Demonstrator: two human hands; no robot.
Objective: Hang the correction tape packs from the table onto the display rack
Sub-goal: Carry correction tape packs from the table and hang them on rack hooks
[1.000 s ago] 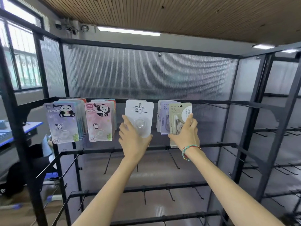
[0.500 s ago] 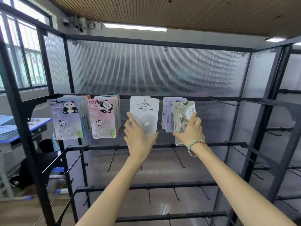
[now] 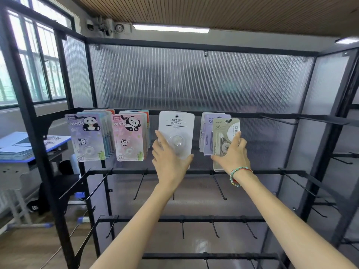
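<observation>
Both hands are raised at the top rail of the black display rack (image 3: 242, 114). My left hand (image 3: 170, 160) holds the lower part of a white correction tape pack (image 3: 176, 131) that hangs at the rail's middle. My right hand (image 3: 232, 156), with a bead bracelet at the wrist, grips an olive-green correction tape pack (image 3: 223, 131) from below, in front of a bunch of purple packs (image 3: 206, 133). Two bunches of panda packs hang to the left, one purple (image 3: 86, 136) and one pink (image 3: 128, 136).
Bare black hooks stick out toward me from the lower rails (image 3: 219, 187) and from the right side (image 3: 279, 120). A blue-topped desk (image 3: 17, 146) with stacked sheets stands at the left beside the window. A ribbed translucent panel backs the rack.
The view has drifted so the rack sits a little lower and further right. Both hands stay on their packs, with the right hand's fingers slightly higher on the green pack.
</observation>
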